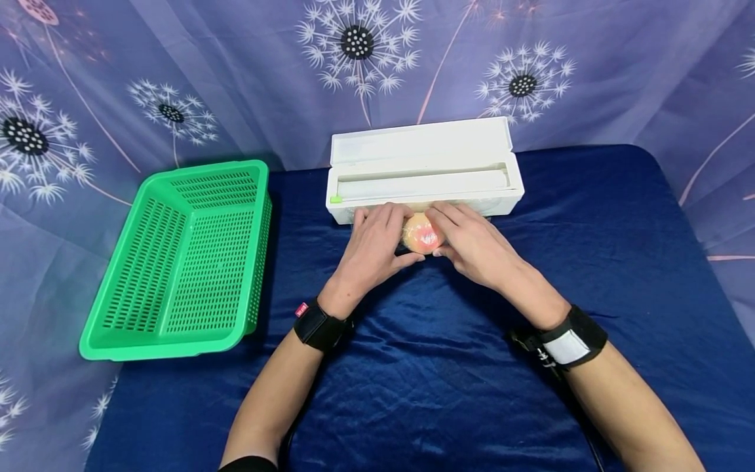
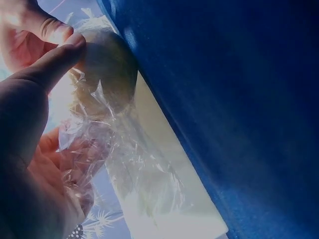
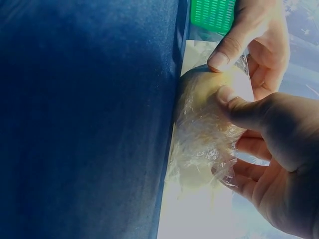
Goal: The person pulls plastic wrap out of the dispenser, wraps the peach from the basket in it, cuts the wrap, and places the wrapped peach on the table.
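Wrapping step: left hand (image 1: pixel 371 246) and right hand (image 1: pixel 472 242) both grasped the film-covered peach (image 1: pixel 420 234) just before the cling-film dispenser (image 1: pixel 425 172); next likely needed tearing film free.

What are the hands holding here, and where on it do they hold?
A round fruit covered in cling film. The left hand and right hand grip it from opposite sides, thumbs pressing the film on its near side.
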